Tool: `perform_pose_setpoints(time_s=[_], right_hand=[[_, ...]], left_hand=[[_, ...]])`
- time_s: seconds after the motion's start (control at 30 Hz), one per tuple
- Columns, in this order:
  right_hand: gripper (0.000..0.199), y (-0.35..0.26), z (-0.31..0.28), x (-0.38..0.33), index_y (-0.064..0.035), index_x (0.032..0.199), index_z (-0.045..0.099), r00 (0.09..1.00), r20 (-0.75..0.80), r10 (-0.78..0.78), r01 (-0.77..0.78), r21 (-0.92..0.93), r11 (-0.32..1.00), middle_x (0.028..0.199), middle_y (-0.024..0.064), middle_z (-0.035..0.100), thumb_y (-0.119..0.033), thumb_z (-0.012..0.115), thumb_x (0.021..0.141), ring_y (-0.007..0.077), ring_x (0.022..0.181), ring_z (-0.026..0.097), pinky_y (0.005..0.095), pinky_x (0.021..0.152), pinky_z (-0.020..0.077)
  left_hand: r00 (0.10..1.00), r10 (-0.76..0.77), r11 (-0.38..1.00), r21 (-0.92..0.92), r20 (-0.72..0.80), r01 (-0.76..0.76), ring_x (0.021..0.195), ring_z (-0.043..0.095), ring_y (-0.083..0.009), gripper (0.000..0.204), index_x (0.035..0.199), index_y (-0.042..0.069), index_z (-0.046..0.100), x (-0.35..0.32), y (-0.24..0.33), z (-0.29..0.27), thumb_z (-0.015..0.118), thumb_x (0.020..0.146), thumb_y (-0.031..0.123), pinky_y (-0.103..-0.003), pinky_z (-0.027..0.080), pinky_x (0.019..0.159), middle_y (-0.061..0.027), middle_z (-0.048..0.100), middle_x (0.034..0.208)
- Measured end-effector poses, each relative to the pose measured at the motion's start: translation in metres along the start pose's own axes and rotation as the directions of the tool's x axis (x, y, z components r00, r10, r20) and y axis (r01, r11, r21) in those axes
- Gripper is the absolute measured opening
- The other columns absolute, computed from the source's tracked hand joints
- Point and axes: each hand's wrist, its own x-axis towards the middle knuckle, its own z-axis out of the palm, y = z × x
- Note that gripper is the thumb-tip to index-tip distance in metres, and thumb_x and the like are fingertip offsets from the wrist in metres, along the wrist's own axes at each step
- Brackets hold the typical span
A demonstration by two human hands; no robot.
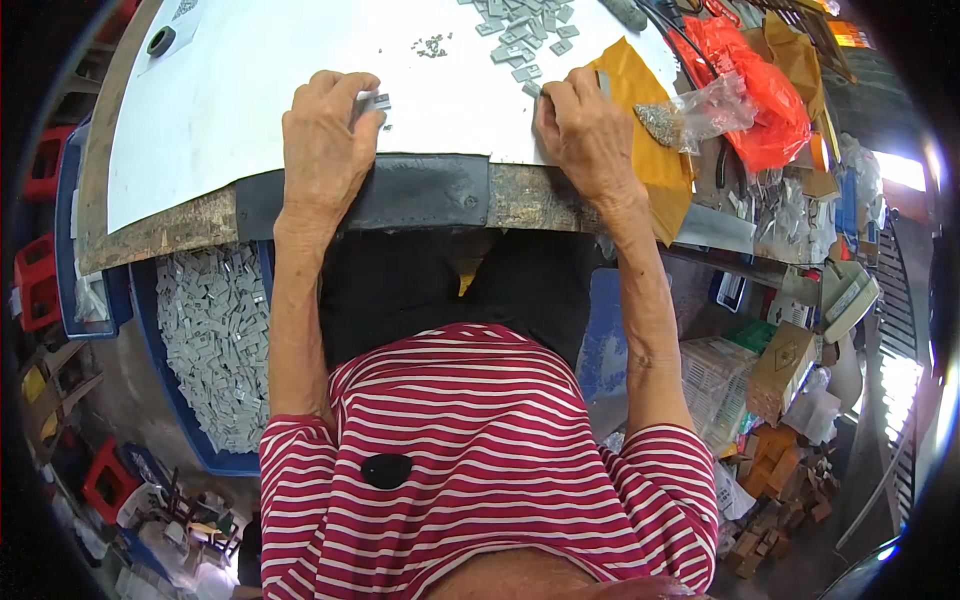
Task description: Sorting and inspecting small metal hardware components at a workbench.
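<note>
My left hand (330,130) pinches a small grey rectangular piece (376,102) between thumb and fingers, just above the white sheet (240,100) on the workbench. My right hand (592,130) is curled at the sheet's right side, its fingertips beside a similar grey piece (531,89); what lies inside its fingers is hidden. A loose pile of grey pieces (520,35) spreads beyond the right hand. Several tiny metal parts (432,46) lie in a small cluster between and beyond the hands.
A black tape roll (161,41) sits far left. To the right are a brown envelope (650,140), a clear bag of small metal parts (660,122) and a red plastic bag (770,110). Below the bench's left side, a blue bin (185,400) holds many grey pieces.
</note>
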Motion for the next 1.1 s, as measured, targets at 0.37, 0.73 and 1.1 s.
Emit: perform_pose_setpoints(time_s=[0.37, 0.73, 1.1], right_hand=[[0.008, -0.014, -0.02, -0.005, 0.0001, 0.08, 0.057, 0.966, 0.011, 0.257, -0.227, 0.511, 0.829, 0.068, 0.0092, 0.055, -0.007, 0.054, 0.079, 0.0203, 0.056, 0.054, 0.029, 0.05, 0.0415], [0.018, -0.008, -0.033, -0.009, 0.0026, 0.08, 0.06, 0.826, 0.474, 0.306, -0.562, 0.737, 0.376, 0.063, -0.0021, 0.052, -0.015, 0.056, 0.082, 0.004, 0.058, 0.043, 0.0197, 0.051, 0.0362], [0.016, 0.043, -0.026, -0.017, 0.0029, 0.081, 0.06, 0.765, 0.209, 0.61, -0.617, 0.51, 0.599, 0.065, 0.0101, 0.059, -0.012, 0.053, 0.079, 0.0124, 0.061, 0.056, 0.0263, 0.057, 0.0443]], left_hand=[[0.978, 0.206, 0.934, -0.288, -0.042, -0.21, 0.076, 0.056, -0.0194, 0.023, 0.1, 0.001, 0.059, 0.009, 0.051, 0.035, 0.056, 0.077, 0.004, -0.029, 0.046, 0.071, -0.0117, 0.059, 0.089], [0.946, -0.013, 0.601, -0.753, 0.324, 0.267, 0.063, 0.056, -0.0094, 0.019, 0.089, -0.004, 0.06, 0.015, 0.066, 0.041, 0.06, 0.077, 0.011, -0.022, 0.045, 0.057, -0.006, 0.06, 0.069], [0.944, -0.073, 0.489, -0.813, 0.322, 0.315, 0.06, 0.055, -0.0038, 0.014, 0.087, 0.0, 0.061, 0.012, 0.066, 0.039, 0.061, 0.076, 0.008, -0.016, 0.044, 0.057, -0.0003, 0.059, 0.066]])
